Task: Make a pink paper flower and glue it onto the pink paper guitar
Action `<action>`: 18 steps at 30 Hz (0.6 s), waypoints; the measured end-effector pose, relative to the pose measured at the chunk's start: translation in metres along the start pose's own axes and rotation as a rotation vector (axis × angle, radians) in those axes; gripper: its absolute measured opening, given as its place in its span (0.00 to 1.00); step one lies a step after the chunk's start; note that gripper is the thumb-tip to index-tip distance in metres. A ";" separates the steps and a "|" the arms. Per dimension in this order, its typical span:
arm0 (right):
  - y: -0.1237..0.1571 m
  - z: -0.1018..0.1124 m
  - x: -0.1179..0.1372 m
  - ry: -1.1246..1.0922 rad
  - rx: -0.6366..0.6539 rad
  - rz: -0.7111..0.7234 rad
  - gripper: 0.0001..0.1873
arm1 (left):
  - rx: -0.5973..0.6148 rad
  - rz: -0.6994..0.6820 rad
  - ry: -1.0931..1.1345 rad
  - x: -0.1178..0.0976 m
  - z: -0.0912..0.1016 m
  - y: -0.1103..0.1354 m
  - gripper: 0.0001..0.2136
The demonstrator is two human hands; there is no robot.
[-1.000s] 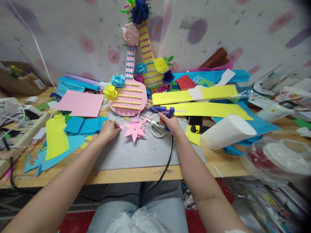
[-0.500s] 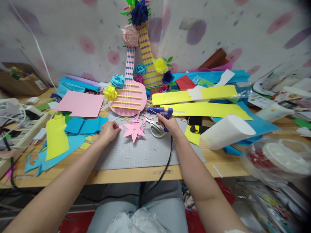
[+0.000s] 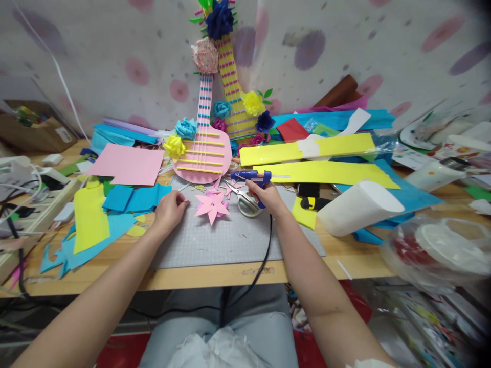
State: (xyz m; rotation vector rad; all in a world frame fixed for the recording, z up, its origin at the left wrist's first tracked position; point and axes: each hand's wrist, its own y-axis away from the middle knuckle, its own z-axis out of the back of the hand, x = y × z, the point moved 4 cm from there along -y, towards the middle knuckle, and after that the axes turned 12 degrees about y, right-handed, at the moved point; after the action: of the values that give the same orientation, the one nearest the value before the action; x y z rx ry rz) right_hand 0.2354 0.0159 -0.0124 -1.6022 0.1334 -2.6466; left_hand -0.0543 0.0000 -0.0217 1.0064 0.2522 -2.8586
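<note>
My right hand (image 3: 266, 194) is wrapped round a blue hot glue gun (image 3: 249, 177), its nozzle pointing left above the cutting mat. A dark cord runs from the gun's handle over the table edge. My left hand (image 3: 171, 209) rests at the mat's left side, thumb and fingers pinched together; whatever is between them is too small or hidden. Between my hands a pink star-shaped paper flower (image 3: 212, 208) lies on the grey cutting mat (image 3: 215, 245). Silver scissors (image 3: 245, 200) lie under the glue gun, partly covered by my right hand.
Behind the mat lean a pink paper guitar (image 3: 201, 158) and a yellow one (image 3: 231, 76). Yellow strips (image 3: 326, 173) and a white roll (image 3: 358, 208) lie right. Pink sheet (image 3: 130, 162), blue pieces (image 3: 136, 198) and a power strip (image 3: 34, 214) are left.
A small pink piece that showed at my left fingertips is no longer visible; that hand has turned slightly inward. The glue gun has shifted slightly left in my right hand's grip.
</note>
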 end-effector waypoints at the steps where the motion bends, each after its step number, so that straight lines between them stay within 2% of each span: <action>1: 0.000 0.000 0.000 0.004 0.001 0.003 0.24 | -0.026 0.023 0.063 0.000 0.002 0.002 0.09; 5: 0.002 -0.001 0.004 0.026 0.025 -0.002 0.24 | -0.036 0.063 0.368 -0.005 0.007 0.001 0.11; 9: 0.007 -0.004 0.012 0.021 0.081 0.016 0.23 | 0.028 0.043 0.700 -0.024 0.012 -0.003 0.10; 14: 0.014 -0.011 0.022 0.019 0.167 0.064 0.22 | 0.111 0.088 0.748 -0.055 0.016 0.006 0.10; 18: 0.015 -0.014 0.024 0.057 0.217 0.070 0.22 | 0.172 0.105 0.739 -0.069 0.012 0.010 0.09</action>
State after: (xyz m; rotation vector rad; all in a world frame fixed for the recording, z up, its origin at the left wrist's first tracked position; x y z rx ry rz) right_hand 0.2114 -0.0007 0.0009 -1.4295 -0.0917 -2.5523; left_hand -0.0062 -0.0094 0.0299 2.0062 -0.0029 -2.3209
